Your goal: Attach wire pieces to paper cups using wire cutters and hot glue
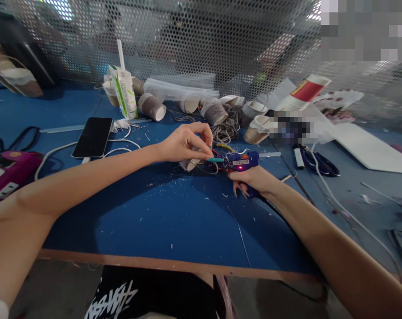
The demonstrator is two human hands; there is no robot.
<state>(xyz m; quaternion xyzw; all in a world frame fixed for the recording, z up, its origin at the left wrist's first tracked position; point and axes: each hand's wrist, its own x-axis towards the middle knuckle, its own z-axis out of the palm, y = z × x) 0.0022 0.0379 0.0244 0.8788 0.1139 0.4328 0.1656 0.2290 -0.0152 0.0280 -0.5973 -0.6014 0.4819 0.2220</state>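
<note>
My right hand (250,179) grips a blue hot glue gun (245,160) with a lit red light. A clear glue stick (270,154) juts from the gun's back end. Close to the nozzle, the thumb and fingertips of my left hand (189,144) are pinched together at a slim teal piece (217,159); its exact kind is unclear. Below that hand lies a small twine-wrapped cup (187,165), partly hidden, with a thin cord looping beside it. The nozzle tip is hard to make out among the things around it.
Behind my hands are wrapped cups (152,107), a heap of grey cord (228,124), a bundle of glue sticks (183,86) and a drink carton (125,93). A phone (93,137) and a magenta glue gun (13,173) lie left. Scissors (320,163) and a white board (375,148) lie right.
</note>
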